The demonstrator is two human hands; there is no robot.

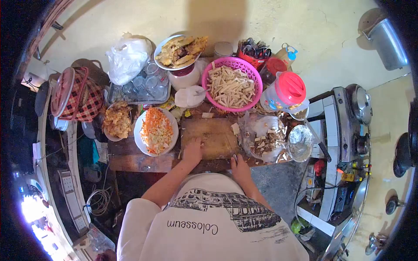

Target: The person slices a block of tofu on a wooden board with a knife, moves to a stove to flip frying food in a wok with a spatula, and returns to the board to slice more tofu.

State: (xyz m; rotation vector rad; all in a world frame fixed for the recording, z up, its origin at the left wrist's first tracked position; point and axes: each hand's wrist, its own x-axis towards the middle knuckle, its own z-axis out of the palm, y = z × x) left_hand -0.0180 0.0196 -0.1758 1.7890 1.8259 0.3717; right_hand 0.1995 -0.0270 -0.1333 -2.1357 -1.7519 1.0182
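Note:
My left hand (193,150) rests on the near left part of a worn wooden cutting board (209,130), fingers apparently flat and nothing visible in them. At the board's near right corner, my right hand (240,167) is closed around a knife (234,156), mostly hidden by the fingers. A pale flat piece (235,128) lies at the board's right edge, and another (207,115) at its far edge. Beyond the board is a pink basket (257,82) of pale cut sticks (230,87). Left of it sits a white plate (138,130) of shredded orange and white vegetables (156,132).
A clear plastic bag (261,135) with peelings and a metal bowl (300,143) are at the right. Behind stand a red-lidded jug (291,89), a tray of glasses (139,93) and a bowl of fried food (180,52). Fried pieces (117,122) sit far left.

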